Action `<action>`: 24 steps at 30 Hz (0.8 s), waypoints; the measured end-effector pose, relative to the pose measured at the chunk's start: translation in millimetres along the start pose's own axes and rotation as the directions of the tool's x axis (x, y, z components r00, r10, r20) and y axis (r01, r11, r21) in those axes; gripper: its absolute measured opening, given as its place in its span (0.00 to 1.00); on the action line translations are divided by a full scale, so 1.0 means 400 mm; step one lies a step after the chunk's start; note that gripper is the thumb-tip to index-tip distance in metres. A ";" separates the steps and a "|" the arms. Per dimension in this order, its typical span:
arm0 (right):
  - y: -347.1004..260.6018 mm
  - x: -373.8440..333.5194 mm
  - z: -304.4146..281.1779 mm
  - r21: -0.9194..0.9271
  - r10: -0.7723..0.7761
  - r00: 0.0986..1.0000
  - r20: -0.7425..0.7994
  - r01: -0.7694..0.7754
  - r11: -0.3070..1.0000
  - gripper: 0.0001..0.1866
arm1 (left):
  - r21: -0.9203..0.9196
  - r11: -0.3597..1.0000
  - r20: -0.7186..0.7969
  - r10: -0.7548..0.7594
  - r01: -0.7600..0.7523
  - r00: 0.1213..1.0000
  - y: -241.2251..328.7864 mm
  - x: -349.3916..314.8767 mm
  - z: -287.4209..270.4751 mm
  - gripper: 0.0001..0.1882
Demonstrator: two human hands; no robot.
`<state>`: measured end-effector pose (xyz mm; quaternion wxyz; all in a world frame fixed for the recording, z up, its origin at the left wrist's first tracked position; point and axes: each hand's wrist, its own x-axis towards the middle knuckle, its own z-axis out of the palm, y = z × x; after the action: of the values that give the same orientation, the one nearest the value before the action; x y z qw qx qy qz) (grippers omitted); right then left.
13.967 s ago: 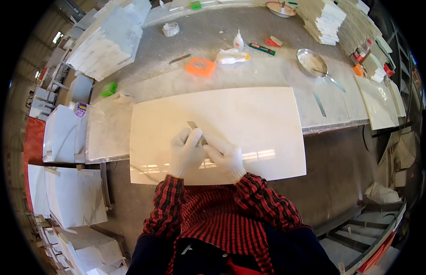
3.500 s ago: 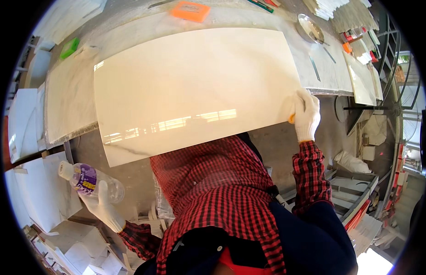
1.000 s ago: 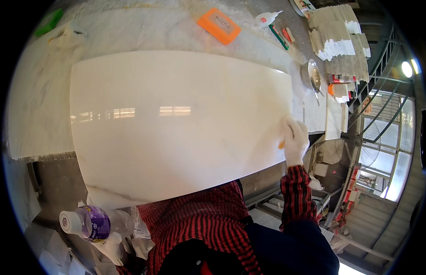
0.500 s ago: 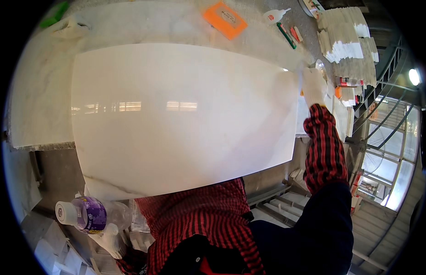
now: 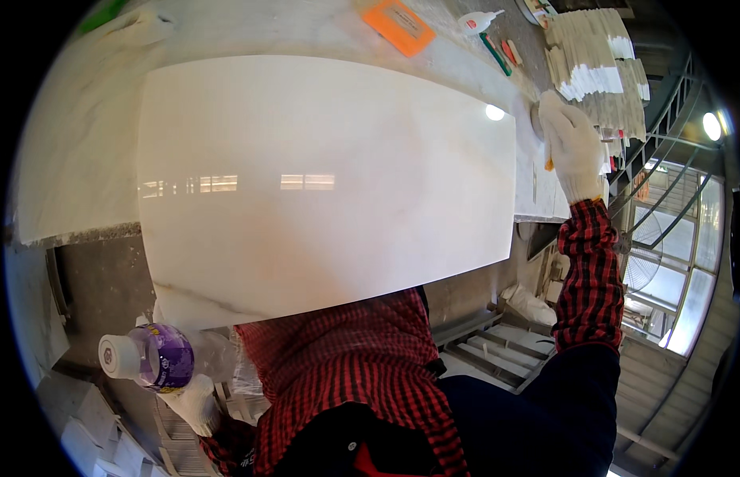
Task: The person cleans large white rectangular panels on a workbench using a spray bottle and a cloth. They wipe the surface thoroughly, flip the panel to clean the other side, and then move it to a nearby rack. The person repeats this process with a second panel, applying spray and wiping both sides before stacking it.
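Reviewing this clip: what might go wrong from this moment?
The white slab overhangs the near edge of the bench, so a bump could shift or tip it.
The bottle, tilted over in the gloved left hand, might slip or knock the slab.
The right hand could brush the stacked pieces beyond it.

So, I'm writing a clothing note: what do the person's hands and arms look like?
The left hand and right hand wear white knitted gloves. Red-and-black checked sleeves cover the forearms; dark navy cloth shows higher on the right arm.
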<state>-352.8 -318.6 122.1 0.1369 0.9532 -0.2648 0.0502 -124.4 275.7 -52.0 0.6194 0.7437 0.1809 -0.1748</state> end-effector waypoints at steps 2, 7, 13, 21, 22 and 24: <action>0.000 -0.018 0.020 -0.019 0.006 0.999 -0.046 -0.007 1.000 0.11 | 0.023 1.000 -0.029 -0.015 0.016 0.999 0.002 -0.004 0.001 0.49; 0.002 -0.098 0.128 0.288 0.163 0.984 -0.075 -0.135 0.948 0.10 | 0.025 0.999 0.059 0.019 -0.021 0.998 0.011 -0.022 0.010 0.51; -0.055 -0.260 0.343 0.210 0.432 0.888 -0.155 -0.398 0.893 0.19 | -0.094 0.987 0.331 0.154 -0.130 0.931 0.048 0.008 0.026 0.70; -0.240 -0.066 0.359 0.101 0.324 0.916 0.236 -0.355 0.930 0.34 | -0.269 0.946 0.302 0.259 -0.179 0.918 -0.009 0.016 0.012 0.44; -0.329 0.000 0.328 -0.004 0.270 0.922 0.278 -0.280 0.960 0.34 | -0.256 0.948 0.264 0.256 -0.189 0.930 -0.016 0.012 0.009 0.43; -0.465 0.081 0.339 0.120 0.167 0.983 0.073 -0.175 0.977 0.32 | -0.227 0.953 0.170 0.241 -0.200 0.956 -0.040 0.007 -0.007 0.42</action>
<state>-225.6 -220.7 -45.7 0.0636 0.9348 -0.3461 0.0487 -129.6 281.5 -66.8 0.7238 0.6699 0.0520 -0.1568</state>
